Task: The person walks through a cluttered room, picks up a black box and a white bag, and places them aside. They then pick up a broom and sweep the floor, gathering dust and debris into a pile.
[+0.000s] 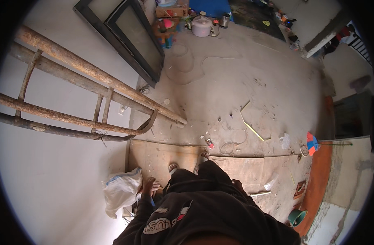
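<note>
My left hand (149, 186) hangs low beside my left leg, its fingers apart and nothing visible in them. Close to it, a white woven sack (122, 188) with a blue stripe leans against the wall. My right hand (238, 185) shows only in part at my right side; its fingers are mostly hidden, so whether it holds anything is unclear. Both sandalled feet stand on flattened cardboard (152, 154) that covers the floor near the wall.
Rusty metal scaffold frames (89, 87) lean at the left, beside dark-framed window panels (134, 41). A pale rice cooker (201, 26) stands far off. A cable (203, 65), a bent yellow strip (250, 126) and debris lie on the floor. A green bucket (297, 217) sits lower right.
</note>
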A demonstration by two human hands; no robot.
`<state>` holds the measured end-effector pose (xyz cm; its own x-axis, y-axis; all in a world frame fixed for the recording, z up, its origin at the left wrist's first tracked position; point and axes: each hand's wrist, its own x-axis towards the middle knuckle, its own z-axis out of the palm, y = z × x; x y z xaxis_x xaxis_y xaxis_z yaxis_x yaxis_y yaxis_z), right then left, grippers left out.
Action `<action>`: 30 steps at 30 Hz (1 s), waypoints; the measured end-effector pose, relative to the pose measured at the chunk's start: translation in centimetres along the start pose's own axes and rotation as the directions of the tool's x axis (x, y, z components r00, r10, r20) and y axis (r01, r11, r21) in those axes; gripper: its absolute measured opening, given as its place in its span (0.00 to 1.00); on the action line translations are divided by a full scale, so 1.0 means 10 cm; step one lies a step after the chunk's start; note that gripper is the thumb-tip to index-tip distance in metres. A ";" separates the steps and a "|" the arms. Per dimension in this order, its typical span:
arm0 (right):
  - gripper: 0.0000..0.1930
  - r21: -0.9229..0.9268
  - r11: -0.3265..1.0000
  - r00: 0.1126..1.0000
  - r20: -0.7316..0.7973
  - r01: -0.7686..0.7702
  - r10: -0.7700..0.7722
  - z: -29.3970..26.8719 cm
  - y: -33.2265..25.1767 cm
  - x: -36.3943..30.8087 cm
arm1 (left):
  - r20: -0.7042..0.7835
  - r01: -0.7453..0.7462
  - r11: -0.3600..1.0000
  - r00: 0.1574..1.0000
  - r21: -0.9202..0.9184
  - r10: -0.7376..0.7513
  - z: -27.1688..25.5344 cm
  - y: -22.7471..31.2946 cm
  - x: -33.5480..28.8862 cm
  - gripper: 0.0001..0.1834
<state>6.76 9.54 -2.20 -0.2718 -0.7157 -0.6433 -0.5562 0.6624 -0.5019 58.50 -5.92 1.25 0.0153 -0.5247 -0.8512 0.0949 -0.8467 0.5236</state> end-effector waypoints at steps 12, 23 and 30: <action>0.13 0.677 0.686 0.954 0.082 -0.265 0.287 -1.06 0.12 0.81 | 0.083 -0.083 0.968 0.994 0.236 0.065 1.43 0.70 0.33 0.17; 0.13 0.631 0.760 0.987 0.130 -0.156 0.095 -1.43 -0.72 1.77 | -0.052 0.082 0.957 0.996 0.277 -0.070 1.61 1.35 0.80 0.13; 0.12 0.576 0.707 0.912 0.233 -0.410 0.339 -1.78 -0.68 2.16 | 0.028 -0.009 0.979 1.000 0.202 0.004 2.33 2.18 1.50 0.16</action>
<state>-9.32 -14.40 -2.38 -0.2534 -0.3764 -0.8911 0.1709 0.8893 -0.4243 37.59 -34.33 0.77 -0.0122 -0.5300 -0.8479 -0.1087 -0.8422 0.5280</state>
